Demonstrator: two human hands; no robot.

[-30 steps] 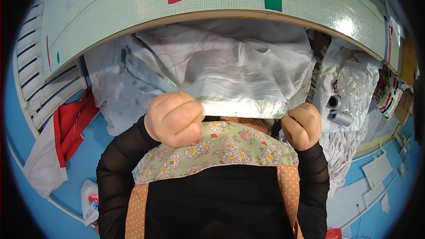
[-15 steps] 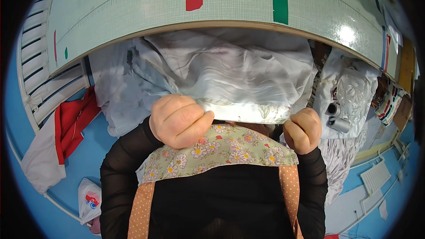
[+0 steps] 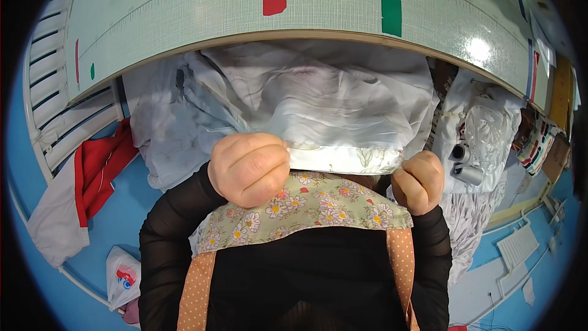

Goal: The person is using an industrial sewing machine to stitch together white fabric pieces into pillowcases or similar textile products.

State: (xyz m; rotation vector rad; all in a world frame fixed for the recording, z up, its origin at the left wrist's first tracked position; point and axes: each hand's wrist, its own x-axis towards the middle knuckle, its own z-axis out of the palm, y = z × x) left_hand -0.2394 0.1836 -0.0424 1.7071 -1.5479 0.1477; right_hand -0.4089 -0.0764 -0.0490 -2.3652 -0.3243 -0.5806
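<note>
A pale, sheer cloth point(image 3: 343, 104) hangs in folds between me and the table's front edge. Along its near side runs a white band with a faint leaf print point(image 3: 343, 158). My left hand point(image 3: 251, 170) is closed, pinching the left end of that band. At the band's right end, my right hand point(image 3: 419, 182) is also closed on the cloth, thumb against fingers. Between the two hands the band is stretched nearly straight. Below it lies the flowered bib of my apron point(image 3: 306, 214). My fingertips are partly hidden.
A pale green table point(image 3: 184, 24) with printed measuring marks and coloured tape strips spans the front. To the left are a white slatted rack point(image 3: 52, 86) and a red-and-white garment point(image 3: 92, 178). Thread spools point(image 3: 468, 173) and a clear plastic bag point(image 3: 487, 125) lie at right.
My left hand has shifted slightly down and left along the band, showing a little more of it. My right hand keeps its place. The view has moved a touch.
</note>
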